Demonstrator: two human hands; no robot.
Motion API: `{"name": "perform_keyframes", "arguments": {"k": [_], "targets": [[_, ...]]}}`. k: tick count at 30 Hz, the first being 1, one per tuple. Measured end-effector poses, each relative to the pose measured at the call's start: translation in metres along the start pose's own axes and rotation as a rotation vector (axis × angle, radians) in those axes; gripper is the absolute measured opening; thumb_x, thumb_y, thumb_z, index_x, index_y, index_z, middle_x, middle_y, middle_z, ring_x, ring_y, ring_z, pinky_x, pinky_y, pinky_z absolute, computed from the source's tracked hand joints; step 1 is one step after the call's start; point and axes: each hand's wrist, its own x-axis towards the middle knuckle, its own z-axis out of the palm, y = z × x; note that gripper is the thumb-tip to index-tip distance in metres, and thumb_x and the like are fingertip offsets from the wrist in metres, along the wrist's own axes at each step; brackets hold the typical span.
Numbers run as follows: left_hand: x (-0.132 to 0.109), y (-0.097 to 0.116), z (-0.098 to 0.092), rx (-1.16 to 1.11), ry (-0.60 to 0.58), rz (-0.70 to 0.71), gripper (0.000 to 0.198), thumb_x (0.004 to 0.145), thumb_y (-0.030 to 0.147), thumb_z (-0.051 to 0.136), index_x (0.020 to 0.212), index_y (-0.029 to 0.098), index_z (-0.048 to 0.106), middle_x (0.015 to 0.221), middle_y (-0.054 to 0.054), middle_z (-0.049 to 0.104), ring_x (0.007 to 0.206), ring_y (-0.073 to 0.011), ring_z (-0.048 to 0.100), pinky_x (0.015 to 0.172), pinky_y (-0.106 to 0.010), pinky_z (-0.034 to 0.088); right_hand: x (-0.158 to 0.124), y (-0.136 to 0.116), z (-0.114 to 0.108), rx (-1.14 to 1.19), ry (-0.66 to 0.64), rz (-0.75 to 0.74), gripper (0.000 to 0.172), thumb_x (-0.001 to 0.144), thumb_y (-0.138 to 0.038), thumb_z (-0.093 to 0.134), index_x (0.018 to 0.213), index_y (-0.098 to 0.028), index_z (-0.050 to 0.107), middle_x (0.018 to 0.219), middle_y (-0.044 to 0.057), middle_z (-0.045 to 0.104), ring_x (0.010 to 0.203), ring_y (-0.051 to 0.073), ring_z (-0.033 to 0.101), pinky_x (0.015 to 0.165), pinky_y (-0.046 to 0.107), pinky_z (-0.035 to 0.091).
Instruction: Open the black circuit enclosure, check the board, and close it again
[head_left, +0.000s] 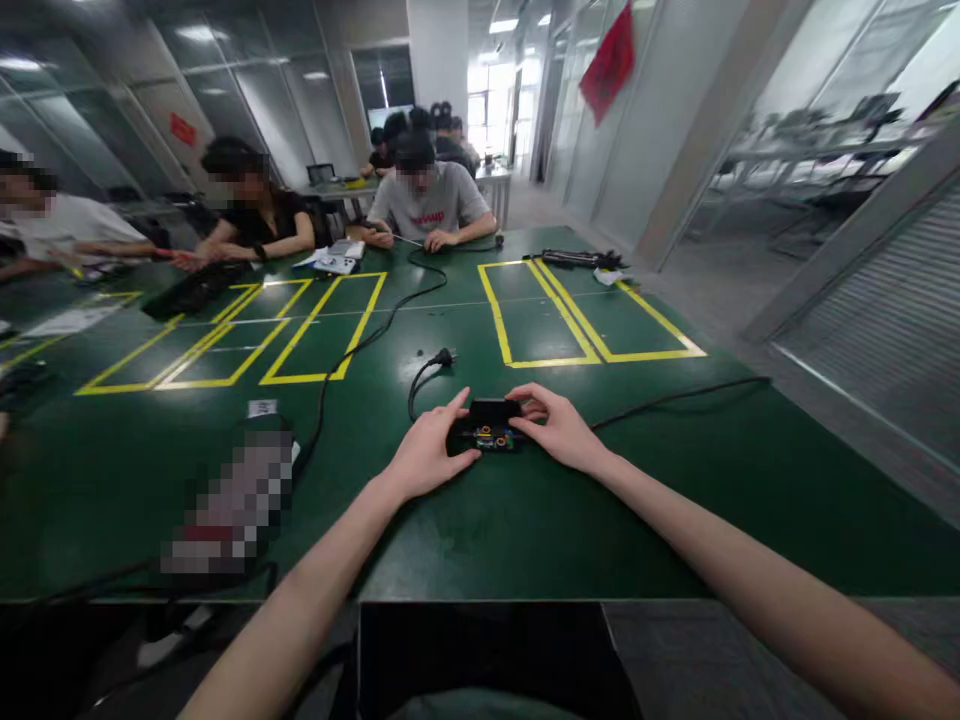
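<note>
In front of me an opened black power adapter (487, 448) rests on the green table, with its circuit board (493, 438) exposed. Copper-coloured coils show on the board. Its black cover (493, 408) stands tilted up behind the board. My left hand (429, 452) grips the adapter's left end, thumb at the near edge and index finger stretched along the far side. On the right, my right hand (559, 428) has thumb and fingers closed on the cover's right edge; some fingertips are hidden. A black plug (444, 357) on a short cable lies just beyond my left hand.
A black cable (675, 398) runs right across the green table (720, 480). Another long cable (382, 325) crosses on the left, near a blurred-out object (232, 510). Yellow tape frames (547, 363) mark the tabletop. Several people (431, 200) sit across and to the left.
</note>
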Motion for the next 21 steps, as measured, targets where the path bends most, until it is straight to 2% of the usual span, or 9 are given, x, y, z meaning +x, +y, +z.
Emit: {"name": "perform_keyframes", "arguments": {"k": [6,11,15,18,21], "targets": [[-0.001,0.001,0.0,0.007,0.009,0.011,0.085,0.084,0.027,0.079,0.159,0.024,0.038,0.133,-0.012,0.068,0.122,-0.0299,0.064,0.108,-0.046,0.05,-0.003,-0.001,-0.001,-0.025,-0.007,-0.057,0.023,0.084,-0.026,0.066,0.106,-0.022,0.065,0.106,0.005,0.074,0.087,0.019,0.072,0.08,0.035,0.062],[0.0,0.002,0.0,-0.017,0.022,0.012,0.074,0.081,0.023,0.081,0.148,0.022,0.049,0.12,-0.009,0.072,0.114,-0.0282,0.067,0.104,-0.044,0.052,-0.004,-0.006,-0.004,-0.06,-0.039,-0.097,0.018,0.093,-0.033,0.062,0.105,-0.021,0.067,0.1,0.005,0.074,0.088,0.02,0.072,0.082,0.036,0.062],[0.0,0.003,0.0,-0.024,0.036,0.011,0.064,0.079,0.021,0.082,0.137,0.022,0.054,0.118,-0.008,0.072,0.11,-0.0277,0.068,0.099,-0.043,0.053,-0.007,-0.012,-0.008,-0.105,-0.083,-0.189,0.013,0.093,-0.028,0.062,0.101,-0.02,0.068,0.098,0.006,0.072,0.092,0.02,0.07,0.083,0.036,0.061],[0.0,0.002,0.0,-0.004,0.038,0.039,0.052,0.081,0.022,0.082,0.128,0.023,0.06,0.117,-0.008,0.072,0.108,-0.0271,0.068,0.096,-0.042,0.054,-0.009,-0.016,-0.01,-0.156,-0.161,-0.302,0.005,0.091,-0.023,0.064,0.089,-0.02,0.068,0.097,0.006,0.069,0.092,0.02,0.068,0.082,0.035,0.059],[0.0,0.001,0.0,0.025,0.031,0.076,0.037,0.083,0.024,0.08,0.117,0.022,0.064,0.113,-0.007,0.072,0.105,-0.0262,0.068,0.094,-0.041,0.054,-0.011,-0.016,-0.01,-0.229,-0.198,-0.37,0.006,0.09,-0.018,0.065,0.085,-0.02,0.067,0.094,0.006,0.065,0.089,0.019,0.067,0.082,0.035,0.057]]}}
